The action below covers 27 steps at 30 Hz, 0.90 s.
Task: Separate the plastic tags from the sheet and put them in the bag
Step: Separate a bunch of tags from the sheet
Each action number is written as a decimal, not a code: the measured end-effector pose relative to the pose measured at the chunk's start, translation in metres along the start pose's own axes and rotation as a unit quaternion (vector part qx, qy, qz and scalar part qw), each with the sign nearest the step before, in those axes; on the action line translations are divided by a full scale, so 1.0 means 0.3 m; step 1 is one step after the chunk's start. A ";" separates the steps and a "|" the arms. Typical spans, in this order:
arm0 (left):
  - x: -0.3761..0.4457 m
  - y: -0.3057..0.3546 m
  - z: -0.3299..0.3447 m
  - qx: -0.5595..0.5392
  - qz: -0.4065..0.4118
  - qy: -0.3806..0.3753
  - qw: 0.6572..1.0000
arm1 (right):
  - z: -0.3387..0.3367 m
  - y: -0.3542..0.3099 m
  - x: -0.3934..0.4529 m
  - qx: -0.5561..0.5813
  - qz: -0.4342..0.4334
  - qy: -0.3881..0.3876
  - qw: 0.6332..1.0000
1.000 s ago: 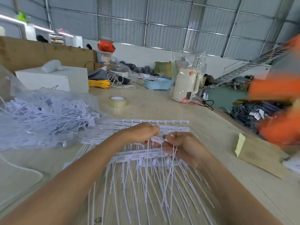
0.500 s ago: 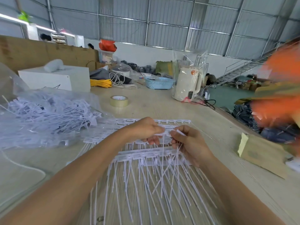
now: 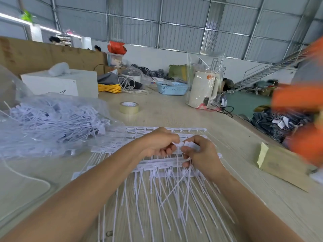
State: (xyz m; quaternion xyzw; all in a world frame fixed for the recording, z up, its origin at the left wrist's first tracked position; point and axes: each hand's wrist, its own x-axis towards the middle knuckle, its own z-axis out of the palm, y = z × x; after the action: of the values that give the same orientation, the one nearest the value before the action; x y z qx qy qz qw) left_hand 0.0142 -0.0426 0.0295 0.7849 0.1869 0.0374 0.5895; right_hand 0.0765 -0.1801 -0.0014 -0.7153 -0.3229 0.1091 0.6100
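White plastic tags [image 3: 189,144] sit pinched between both hands, left hand [image 3: 158,144] and right hand [image 3: 201,151], just above the sheet [image 3: 157,167]. Separating is under way; next likely twist free, then carry leftward to the bag [image 3: 43,123].

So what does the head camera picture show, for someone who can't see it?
Two bare hands, the left hand and right hand, pinch white plastic tags above a sheet of tags on a wooden table. A clear bag full of loose tags lies to the left.
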 end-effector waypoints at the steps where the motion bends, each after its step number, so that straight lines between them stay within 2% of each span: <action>1: -0.002 0.002 0.002 -0.001 -0.007 -0.005 1.000 | 0.001 0.004 0.001 -0.002 0.000 0.006 1.000; 5: -0.008 0.011 0.001 0.025 -0.030 -0.029 0.999 | 0.003 0.012 0.000 0.022 -0.009 0.022 0.999; 7: -0.005 0.009 -0.006 0.036 -0.016 -0.024 0.999 | 0.000 0.008 0.002 0.070 0.001 0.029 0.997; 11: -0.003 0.004 -0.010 -0.028 0.011 -0.030 0.999 | -0.011 -0.005 0.005 0.115 0.014 0.016 0.993; 18: 0.002 0.008 0.001 -0.150 -0.051 -0.035 0.987 | 0.001 -0.002 -0.005 0.055 -0.033 0.042 0.997; 23: 0.011 0.009 -0.001 -0.202 -0.128 -0.093 0.967 | 0.004 -0.012 -0.012 -0.086 -0.086 0.056 0.991; 27: 0.005 0.015 -0.048 -0.212 -0.106 -0.166 0.957 | 0.015 -0.034 -0.020 0.037 -0.066 0.021 0.997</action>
State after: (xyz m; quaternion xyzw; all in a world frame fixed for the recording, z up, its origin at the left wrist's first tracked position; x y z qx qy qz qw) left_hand 0.0127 -0.0301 0.0379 0.6130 0.1566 -0.1170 0.7655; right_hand 0.0660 -0.1794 0.0059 -0.6717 -0.3526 0.0651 0.6483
